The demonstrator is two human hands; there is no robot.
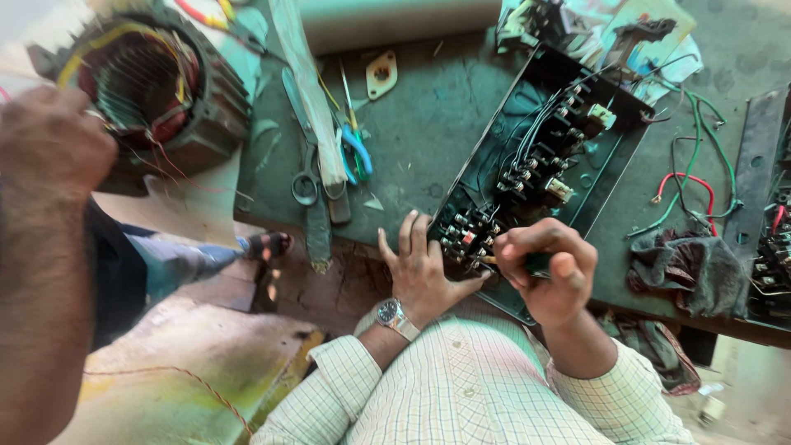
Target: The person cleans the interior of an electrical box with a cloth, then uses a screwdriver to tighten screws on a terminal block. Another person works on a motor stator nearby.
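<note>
head view: right hand [550, 276] fisted around green-handled screwdriver [535, 264], tip lost among terminals at near corner of black control panel [535, 156] on green workbench [420, 124]. left hand [422, 268] flat, fingers spread, steadying panel edge, gripping nothing. co-worker's arm [41, 214] blurred at left beside motor stator [144, 82], partly cut off.

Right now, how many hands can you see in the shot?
3: the left hand rests flat on the black control panel, the right hand grips a screwdriver beside it, and another person's hand is far left.
</note>
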